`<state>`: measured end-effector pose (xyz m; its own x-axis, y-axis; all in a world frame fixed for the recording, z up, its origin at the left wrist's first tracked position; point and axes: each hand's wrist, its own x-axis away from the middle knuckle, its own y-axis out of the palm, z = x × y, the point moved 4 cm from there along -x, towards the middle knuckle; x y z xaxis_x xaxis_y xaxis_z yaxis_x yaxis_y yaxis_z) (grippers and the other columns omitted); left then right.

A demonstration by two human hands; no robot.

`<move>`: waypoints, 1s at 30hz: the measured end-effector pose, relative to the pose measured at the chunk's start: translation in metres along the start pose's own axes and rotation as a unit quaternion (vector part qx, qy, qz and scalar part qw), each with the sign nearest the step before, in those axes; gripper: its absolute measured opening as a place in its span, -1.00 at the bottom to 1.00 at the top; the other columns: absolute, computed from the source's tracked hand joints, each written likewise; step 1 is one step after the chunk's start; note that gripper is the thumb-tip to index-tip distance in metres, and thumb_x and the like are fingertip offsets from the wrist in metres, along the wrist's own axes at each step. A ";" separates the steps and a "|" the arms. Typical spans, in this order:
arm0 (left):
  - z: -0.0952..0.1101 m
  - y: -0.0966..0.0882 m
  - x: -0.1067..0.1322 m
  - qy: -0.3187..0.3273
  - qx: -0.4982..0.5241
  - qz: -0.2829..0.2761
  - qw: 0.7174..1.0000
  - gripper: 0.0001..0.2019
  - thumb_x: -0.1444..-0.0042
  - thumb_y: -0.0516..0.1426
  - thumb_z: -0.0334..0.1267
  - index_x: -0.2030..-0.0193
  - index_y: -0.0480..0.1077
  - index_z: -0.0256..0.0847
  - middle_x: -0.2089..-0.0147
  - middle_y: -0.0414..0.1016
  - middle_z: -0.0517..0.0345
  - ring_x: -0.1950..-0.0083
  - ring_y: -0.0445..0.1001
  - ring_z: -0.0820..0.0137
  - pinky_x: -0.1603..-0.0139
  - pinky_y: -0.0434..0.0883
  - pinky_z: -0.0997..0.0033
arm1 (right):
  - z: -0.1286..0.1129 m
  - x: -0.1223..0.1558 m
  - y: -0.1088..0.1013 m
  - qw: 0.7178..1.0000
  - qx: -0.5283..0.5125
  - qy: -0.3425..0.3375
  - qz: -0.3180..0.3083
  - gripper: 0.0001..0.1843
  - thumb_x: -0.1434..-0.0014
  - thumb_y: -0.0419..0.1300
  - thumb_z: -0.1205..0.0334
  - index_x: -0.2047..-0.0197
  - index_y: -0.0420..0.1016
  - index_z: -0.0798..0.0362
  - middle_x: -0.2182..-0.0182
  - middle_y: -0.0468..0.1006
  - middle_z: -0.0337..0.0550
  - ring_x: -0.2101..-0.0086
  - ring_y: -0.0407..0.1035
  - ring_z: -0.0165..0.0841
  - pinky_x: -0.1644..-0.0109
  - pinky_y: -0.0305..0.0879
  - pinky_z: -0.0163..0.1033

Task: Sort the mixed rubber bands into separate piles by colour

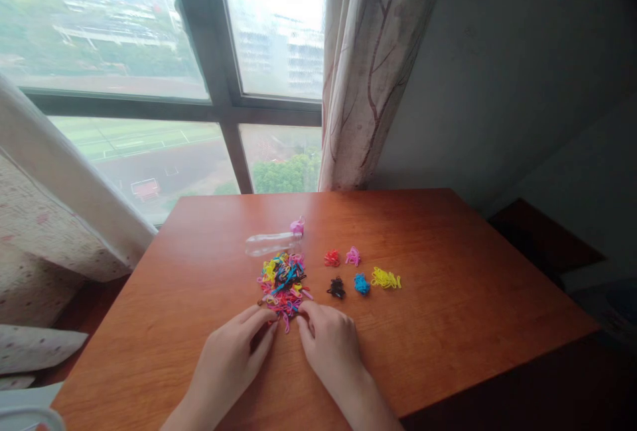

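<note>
A mixed pile of small colourful rubber bands (284,278) lies on the wooden table, in yellow, blue, black, red and pink. At its near left edge, my left hand (226,351) has thumb and index finger pinched together. My right hand (331,341) pinches at the near right edge of the same pile. Whatever sits between the fingertips of either hand is too small to make out. One pink band (286,326) sticks out of the pile between the two hands.
Right of the pile lie separate clumps of bands: red (331,258), pink (353,256), black (336,287), blue (361,284) and yellow (385,278). Behind it lies a clear plastic container (269,243) with a pink piece (297,226) at its end. A window and curtains (373,73) border the table (448,272).
</note>
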<state>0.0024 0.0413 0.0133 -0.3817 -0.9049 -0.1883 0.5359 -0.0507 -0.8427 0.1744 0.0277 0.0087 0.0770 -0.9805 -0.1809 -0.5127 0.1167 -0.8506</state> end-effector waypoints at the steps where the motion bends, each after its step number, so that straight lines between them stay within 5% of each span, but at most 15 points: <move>1: 0.000 0.000 0.000 -0.001 0.000 -0.001 1.000 -0.83 -0.28 0.02 -0.23 0.17 0.45 -0.02 0.20 0.59 0.25 0.25 0.58 0.42 0.27 0.44 0.53 | -0.001 -0.001 0.001 1.000 -0.002 0.000 0.002 -0.88 -0.19 0.21 0.38 0.29 0.44 -0.06 0.44 0.57 -0.33 0.43 0.44 -0.39 0.40 -0.03 -0.29; 16: 0.002 0.001 0.000 -0.015 0.001 -0.034 0.999 -0.81 -0.30 0.00 -0.24 0.19 0.44 -0.05 0.20 0.55 0.21 0.23 0.55 0.41 0.25 0.39 0.52 | 0.004 0.010 -0.010 0.995 -0.076 -0.019 0.061 -0.84 -0.23 0.09 0.36 0.34 0.45 -0.01 0.50 0.51 -0.30 0.48 0.38 -0.41 0.36 0.01 -0.33; 30: 0.002 0.001 0.000 -0.004 -0.006 -0.016 1.000 -0.83 -0.28 0.02 -0.24 0.21 0.43 -0.05 0.26 0.55 0.24 0.29 0.54 0.43 0.31 0.37 0.54 | 0.059 0.003 -0.035 0.987 0.008 0.058 0.152 -0.72 -0.34 0.02 0.17 0.29 0.52 -0.01 0.49 0.55 -0.24 0.51 0.39 -0.39 0.39 0.05 -0.33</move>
<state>0.0045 0.0399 0.0131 -0.3921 -0.9065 -0.1568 0.5148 -0.0750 -0.8540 0.2426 0.0296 0.0088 -0.1770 -0.9116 -0.3711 -0.4832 0.4089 -0.7742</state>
